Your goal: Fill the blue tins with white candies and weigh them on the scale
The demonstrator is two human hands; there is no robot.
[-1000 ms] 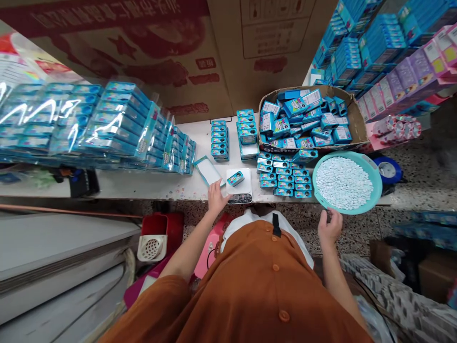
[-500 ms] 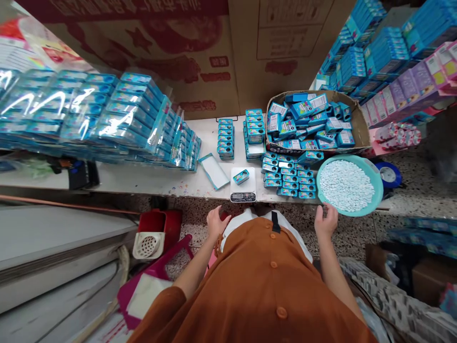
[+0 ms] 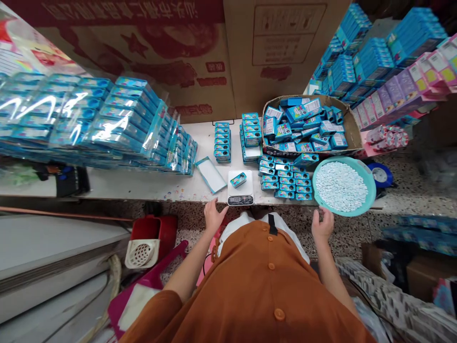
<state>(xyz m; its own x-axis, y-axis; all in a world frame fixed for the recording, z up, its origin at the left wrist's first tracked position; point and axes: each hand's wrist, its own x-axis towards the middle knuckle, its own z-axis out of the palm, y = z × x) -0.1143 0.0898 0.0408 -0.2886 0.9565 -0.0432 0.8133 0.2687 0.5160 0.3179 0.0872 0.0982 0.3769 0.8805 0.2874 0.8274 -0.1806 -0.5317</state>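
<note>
The left hand [image 3: 214, 217] is spread open, its fingers reaching toward the front edge of the white tabletop [image 3: 153, 190], just beside the digital scale [image 3: 240, 188]. It holds nothing. The right hand [image 3: 322, 226] is loosely curled just below the rim of a teal bowl [image 3: 367, 190]. It may be touching the rim, but from this angle I can't be sure, and the curled fingers hide whether they pinch anything.

The bowl is heaped with pale blue-white mints [image 3: 341, 186] and sits at the tabletop's front right corner, partly past the edge. A small blue tin [image 3: 238, 180] lies tilted on the scale, whose display [image 3: 236, 200] is too small to read. Just left of the scale lies a white tray with a blue rim [image 3: 210, 175].

Along the back edge stand stacks of blue tins [image 3: 222, 141], with neat rows of tins [image 3: 287, 182] between scale and bowl. Shrink-wrapped packs of tins [image 3: 89, 119] cover the left end, their labels lost in glare. Behind the rows, a cardboard box [image 3: 352, 128] holds loose tins, and its front seems to read "Bishu". Chinese print on the carton [image 3: 185, 43] behind appears upside down.
</note>
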